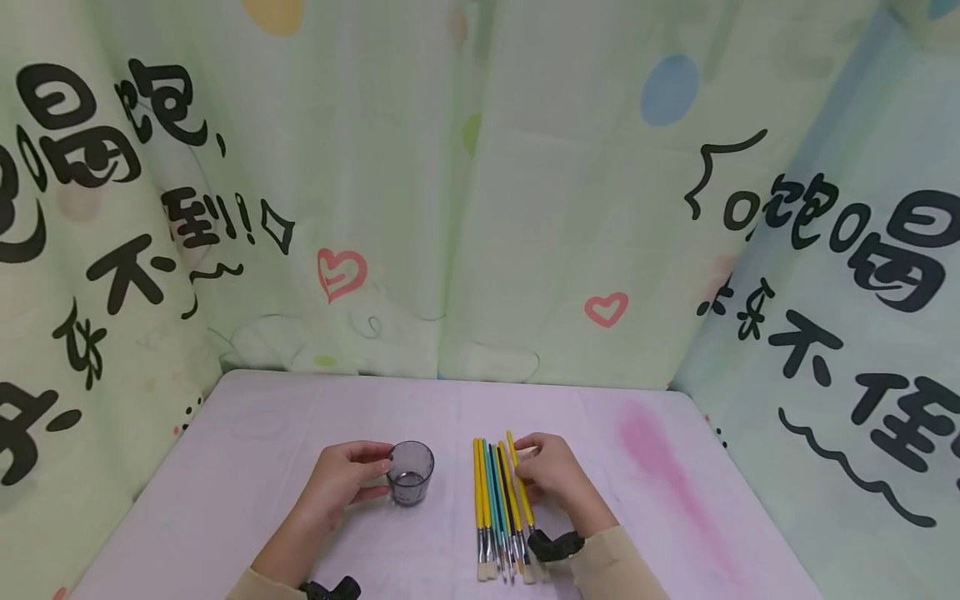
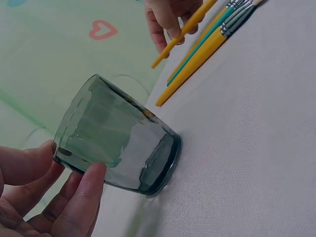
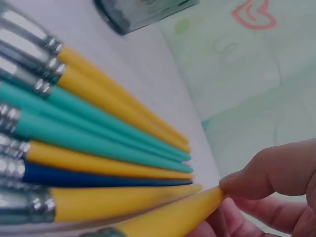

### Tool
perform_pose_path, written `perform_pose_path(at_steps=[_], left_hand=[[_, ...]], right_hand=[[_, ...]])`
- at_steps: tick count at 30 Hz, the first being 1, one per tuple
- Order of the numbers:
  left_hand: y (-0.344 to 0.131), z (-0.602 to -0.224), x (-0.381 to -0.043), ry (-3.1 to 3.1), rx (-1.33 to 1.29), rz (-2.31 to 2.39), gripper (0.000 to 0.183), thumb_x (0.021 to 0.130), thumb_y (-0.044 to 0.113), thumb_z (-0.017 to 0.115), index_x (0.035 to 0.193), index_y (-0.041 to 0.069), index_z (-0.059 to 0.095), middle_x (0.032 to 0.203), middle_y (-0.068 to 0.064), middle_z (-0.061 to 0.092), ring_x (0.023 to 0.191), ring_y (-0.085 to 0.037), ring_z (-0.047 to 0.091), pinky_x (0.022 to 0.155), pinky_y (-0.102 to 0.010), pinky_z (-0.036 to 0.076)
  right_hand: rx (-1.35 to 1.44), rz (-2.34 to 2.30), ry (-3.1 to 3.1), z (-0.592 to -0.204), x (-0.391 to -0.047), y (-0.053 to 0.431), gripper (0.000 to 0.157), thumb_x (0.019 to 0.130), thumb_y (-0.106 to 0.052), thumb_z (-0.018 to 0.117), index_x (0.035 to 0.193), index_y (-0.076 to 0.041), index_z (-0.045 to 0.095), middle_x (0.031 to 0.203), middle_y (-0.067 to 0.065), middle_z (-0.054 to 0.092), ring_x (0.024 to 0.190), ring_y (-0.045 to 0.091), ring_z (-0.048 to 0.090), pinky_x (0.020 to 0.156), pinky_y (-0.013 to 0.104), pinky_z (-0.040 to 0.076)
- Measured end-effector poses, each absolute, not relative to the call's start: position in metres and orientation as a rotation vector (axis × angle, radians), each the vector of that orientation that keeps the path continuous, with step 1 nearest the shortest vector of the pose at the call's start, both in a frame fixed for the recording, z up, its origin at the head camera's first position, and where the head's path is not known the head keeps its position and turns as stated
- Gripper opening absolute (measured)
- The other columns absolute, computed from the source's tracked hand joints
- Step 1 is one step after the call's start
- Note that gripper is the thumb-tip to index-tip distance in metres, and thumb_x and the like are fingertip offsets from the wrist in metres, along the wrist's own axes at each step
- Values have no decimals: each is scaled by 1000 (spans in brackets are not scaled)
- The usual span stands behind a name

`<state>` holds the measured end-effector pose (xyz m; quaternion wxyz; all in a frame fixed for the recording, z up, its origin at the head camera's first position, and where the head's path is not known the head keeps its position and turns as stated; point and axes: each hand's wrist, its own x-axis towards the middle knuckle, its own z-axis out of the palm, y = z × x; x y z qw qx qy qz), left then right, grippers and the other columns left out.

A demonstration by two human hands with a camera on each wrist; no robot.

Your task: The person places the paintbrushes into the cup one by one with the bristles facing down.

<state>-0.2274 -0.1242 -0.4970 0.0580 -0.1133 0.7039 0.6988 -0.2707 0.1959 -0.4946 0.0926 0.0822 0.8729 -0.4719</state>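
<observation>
The left hand [image 1: 347, 482] is curling round a smoky grey glass cup [image 1: 410, 472], thumb and fingers touching its side near the rim, and the cup is standing upright on the pale pink table [image 1: 247, 467], slightly left of the middle and towards the near edge. Just right of the cup, a row of paintbrushes [image 1: 495, 508] with yellow, teal and dark handles is lying side by side, bristles pointing to the near edge. The right hand [image 1: 551, 472] is pinching the far end of the rightmost yellow brush [image 1: 520, 479] between thumb and fingertips, lifting that end slightly above its neighbours. A pale green printed curtain [image 1: 465, 208] is hanging around the table.
</observation>
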Motion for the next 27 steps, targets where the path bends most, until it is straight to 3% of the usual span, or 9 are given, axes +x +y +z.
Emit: perform_pose_path(at_steps=[19, 27], left_hand=[[-124, -496, -227, 2144, -353, 2113, 32, 95, -2, 77, 126, -4, 75, 117, -17, 75, 95, -19, 74, 79, -42, 70], [-123, -497, -228, 2144, -366, 2106, 31, 95, -2, 77, 126, -3, 75, 116, -17, 75, 96, -22, 75, 79, -43, 70]], right_hand=[[28, -1951, 2504, -440, -261, 161, 43, 94, -2, 75, 136, -10, 68, 98, 11, 64, 78, 21, 72, 74, 42, 70], [-58, -2117, 2436, -425, -256, 142, 44, 94, 1, 75, 136, -11, 69, 99, 10, 64, 79, 21, 72, 72, 39, 70]])
